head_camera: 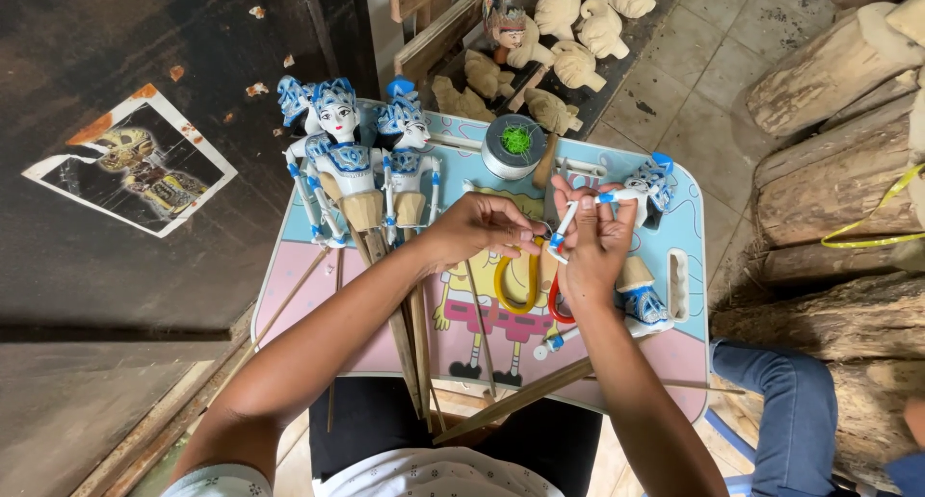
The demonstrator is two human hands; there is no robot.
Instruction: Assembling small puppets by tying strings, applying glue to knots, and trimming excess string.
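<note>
Head view: both hands pinch a blue-and-white puppet's arm. Left hand and right hand meet, fingers closed. Scissors lie just beneath them.

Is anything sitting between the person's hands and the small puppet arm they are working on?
Nothing visible does. The left hand and right hand both already meet at the white-and-blue puppet arm, which is held above the scissors on the small table. The contact point itself is too small to see clearly.
</note>
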